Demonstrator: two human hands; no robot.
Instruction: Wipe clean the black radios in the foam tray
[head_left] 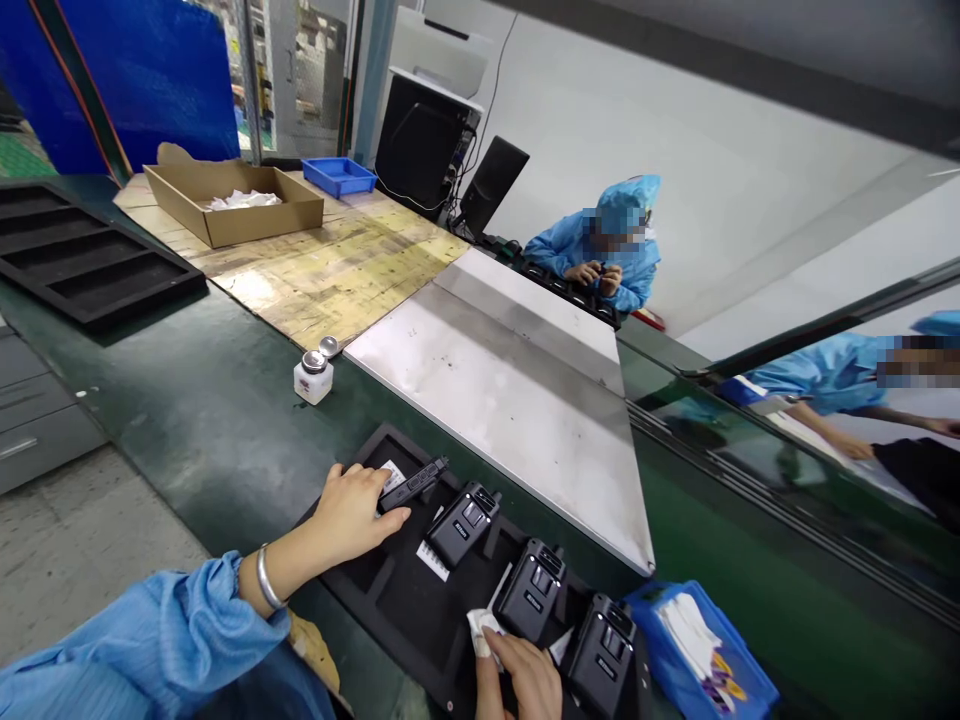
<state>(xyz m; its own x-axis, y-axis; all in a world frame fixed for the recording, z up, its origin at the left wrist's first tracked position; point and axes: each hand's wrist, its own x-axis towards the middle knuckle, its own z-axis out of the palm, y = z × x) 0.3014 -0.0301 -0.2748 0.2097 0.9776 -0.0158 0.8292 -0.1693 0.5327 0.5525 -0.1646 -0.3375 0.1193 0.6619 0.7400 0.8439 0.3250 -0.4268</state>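
My left hand [356, 508], with a silver bangle at the wrist, is closed on a black two-way radio [411, 485] turned on its edge. This radio is over the far end of a black foam tray [405, 612], beside a white label. Three similar radios, the nearest-to-left one [463, 525], a middle one [531, 590] and a right one [602, 655], lie face up along the tray. My right hand [521, 675] pinches a folded white wipe [484, 638] just left of the middle radio. Part of that hand is cut off by the bottom edge.
A white dispenser bottle [313, 378] with its metal lid raised stands on the green table. At right is a blue bin [705, 650] of wipes. Beyond are a metal plate [510, 370], a cardboard box [247, 220] and another black tray [90, 260]. Two people in blue work across.
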